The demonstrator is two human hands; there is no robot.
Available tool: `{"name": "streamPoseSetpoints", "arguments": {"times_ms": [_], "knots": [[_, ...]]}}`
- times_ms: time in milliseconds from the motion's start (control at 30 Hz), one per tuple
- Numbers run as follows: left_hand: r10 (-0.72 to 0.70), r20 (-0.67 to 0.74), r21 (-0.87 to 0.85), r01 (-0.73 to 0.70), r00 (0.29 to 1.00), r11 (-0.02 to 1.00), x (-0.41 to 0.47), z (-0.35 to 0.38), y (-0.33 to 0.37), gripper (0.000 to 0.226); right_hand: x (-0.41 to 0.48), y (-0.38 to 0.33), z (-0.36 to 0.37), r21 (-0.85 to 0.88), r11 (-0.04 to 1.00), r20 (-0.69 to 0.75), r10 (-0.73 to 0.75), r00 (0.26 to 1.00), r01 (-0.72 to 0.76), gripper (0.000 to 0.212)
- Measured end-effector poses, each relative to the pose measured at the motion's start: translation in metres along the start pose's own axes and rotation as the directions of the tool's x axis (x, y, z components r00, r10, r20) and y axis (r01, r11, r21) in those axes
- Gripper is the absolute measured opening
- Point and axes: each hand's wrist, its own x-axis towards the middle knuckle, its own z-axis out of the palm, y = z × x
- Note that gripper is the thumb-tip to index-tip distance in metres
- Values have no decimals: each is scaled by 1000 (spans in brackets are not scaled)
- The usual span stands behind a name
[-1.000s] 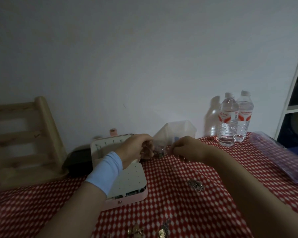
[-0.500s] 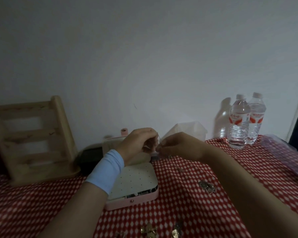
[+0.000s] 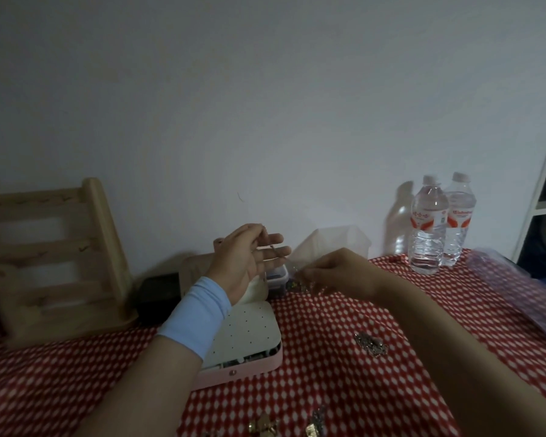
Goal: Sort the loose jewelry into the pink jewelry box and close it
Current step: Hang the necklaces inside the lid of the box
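The pink jewelry box (image 3: 249,370) lies open on the red checked cloth, a white perforated tray on top and its lid upright behind my left hand. My left hand (image 3: 249,260) is raised above the box with fingers spread. A thin chain (image 3: 271,246) is draped across those fingers. My right hand (image 3: 338,272) pinches the other end of the chain just right of the box. A silver jewelry heap (image 3: 371,343) lies on the cloth under my right forearm. Gold pieces (image 3: 264,427) sit at the bottom edge.
Two water bottles (image 3: 429,228) stand at the back right by the wall. A wooden rack (image 3: 51,257) and a black case (image 3: 158,294) are at the left. A translucent container (image 3: 334,244) is behind my hands, a purple plastic bag (image 3: 517,288) at far right.
My left hand has opened and lifted, its fingers now spread with the chain across them. My right hand moved slightly right and down, stretching the chain.
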Motion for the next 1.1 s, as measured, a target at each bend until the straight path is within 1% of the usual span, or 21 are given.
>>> {"name": "streamPoseSetpoints", "arguments": {"times_ms": [67,133,233,333,400,433,567,667,733,800,833,867,933,967,1033,1100], "knots": [[20,-14,49,-19,1000,999,0,1,2,22,1,-5,-1,49,999,-44,-18,999,20,23],[44,-24,117,-41,999,992,0,1,4,21,2,-9,-2,138,990,-94,-6,996,19,20],[64,-41,222,-54,997,974,0,1,5,20,-1,-13,-6,275,961,-119,8,993,26,23],[37,-67,279,-17,997,960,1,1,5,21,-3,-16,-7,423,905,-153,32,988,36,27],[15,-81,357,15,997,934,2,-1,4,22,-2,-18,-7,517,855,-158,66,985,26,27],[-5,-66,412,32,998,911,1,-3,5,23,-1,-19,-8,548,836,-155,74,985,23,27],[-124,37,626,73,992,776,-1,-15,12,21,3,-21,-10,585,811,-162,90,983,22,28],[-219,83,678,106,972,728,-2,-27,22,20,4,-27,-11,523,852,-178,75,981,30,26],[-271,100,705,124,957,699,-1,-38,29,27,9,-33,-10,512,858,-161,41,986,48,25],[-281,107,728,117,954,676,-2,-49,35,37,15,-39,-8,511,858,-138,12,990,60,27],[-271,107,717,114,957,687,-2,-56,39,41,19,-43,-7,501,863,-126,-2,992,65,29],[-257,110,684,114,960,720,-1,-63,43,44,23,-48,-7,490,869,-110,-20,994,72,30],[-222,154,569,97,963,817,-3,-78,51,48,31,-58,-4,474,876,-76,-59,995,88,31],[-202,192,481,87,960,872,-4,-87,55,49,36,-64,-1,473,876,-58,-77,995,95,32],[-152,283,239,83,947,967,-8,-101,59,48,44,-72,3,473,875,-15,-112,994,106,33],[-75,333,-30,90,940,995,-10,-114,59,45,51,-78,10,454,884,45,-150,988,113,35]]}}
